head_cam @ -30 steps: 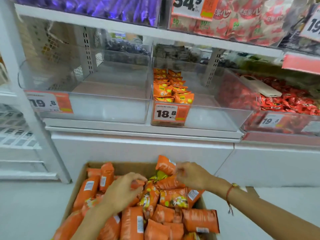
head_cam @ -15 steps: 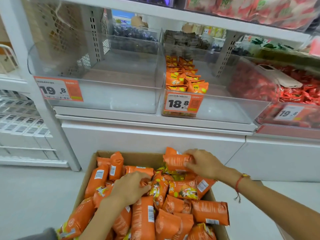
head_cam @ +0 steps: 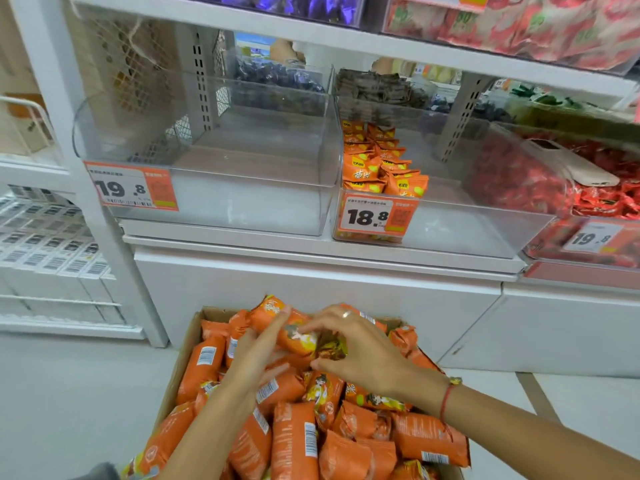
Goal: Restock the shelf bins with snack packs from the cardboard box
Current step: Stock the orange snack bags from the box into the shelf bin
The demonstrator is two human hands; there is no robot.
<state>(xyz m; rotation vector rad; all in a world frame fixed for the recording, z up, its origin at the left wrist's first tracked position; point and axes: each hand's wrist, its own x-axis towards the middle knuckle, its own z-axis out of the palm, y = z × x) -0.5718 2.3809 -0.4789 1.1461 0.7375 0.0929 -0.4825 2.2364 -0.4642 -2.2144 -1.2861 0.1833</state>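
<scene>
A cardboard box [head_cam: 180, 362] on the floor is heaped with orange snack packs [head_cam: 294, 441]. Both hands meet over its far end around a small bunch of orange packs [head_cam: 298, 337]. My left hand [head_cam: 256, 355] cups the bunch from the left, fingers nearly straight along the packs. My right hand [head_cam: 356, 348] curls over them from the right. Above, the middle clear bin [head_cam: 450, 223], tagged 18.8, holds a row of the same orange packs [head_cam: 377, 164] at its left side. The left clear bin [head_cam: 214, 202], tagged 19.8, holds nothing.
A bin of red packs [head_cam: 602, 199] with a white scoop [head_cam: 575, 164] stands at the right. A white shelf upright [head_cam: 104, 237] runs down left of the box. Upper shelves carry purple and red bags. White cabinet fronts lie behind the box.
Both hands have come together at the far end of the box and gathered packs between them. The camera has moved closer and tilted down.
</scene>
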